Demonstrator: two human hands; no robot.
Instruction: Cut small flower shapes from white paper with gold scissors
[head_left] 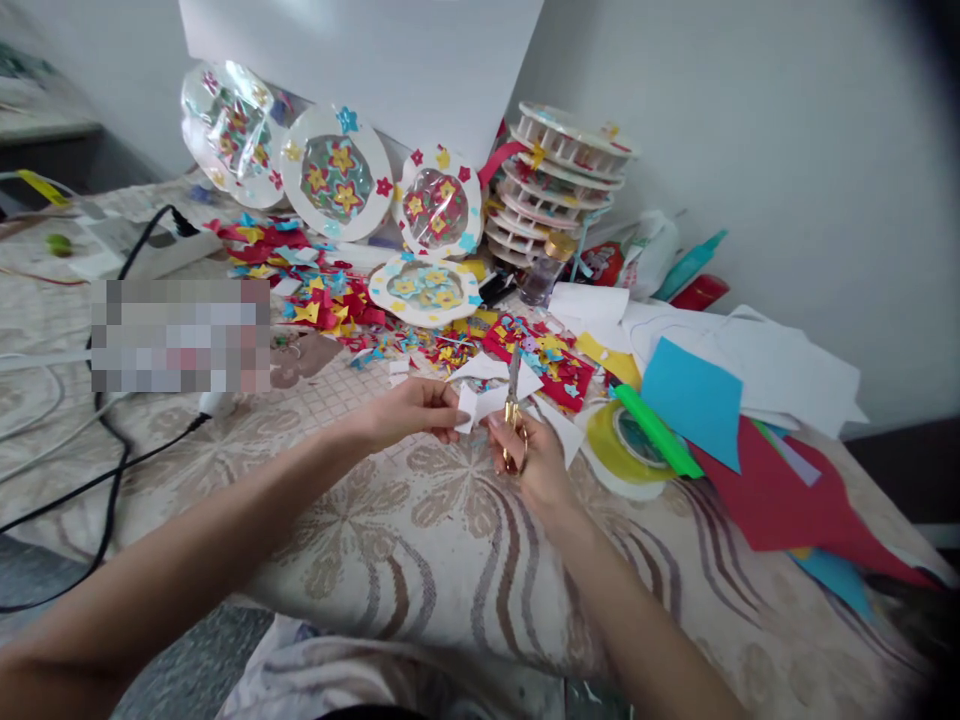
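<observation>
Just over the patterned tablecloth, my left hand (420,408) pinches a small white piece of paper or foam sheet (466,406) between thumb and fingers. My right hand (536,458) is wrapped round gold-handled scissors (513,385), whose blades point up and away from me and look closed. The white piece is just left of the scissors; whether the right fingertips touch it I cannot tell. Behind the hands lie larger white offcuts (491,370) with curved cut edges. A red sheet (574,385) strewn with coloured scraps lies just beyond the scissors.
Several round white frames (336,172) with coloured flowers lean at the back, beside a stack of white rings (562,180). Colourful scraps (330,300) cover the middle. On the right are a yellow tape roll (611,440), a green cutter-like tool (660,430) and a blue sheet (694,400). Black cables (112,480) run left.
</observation>
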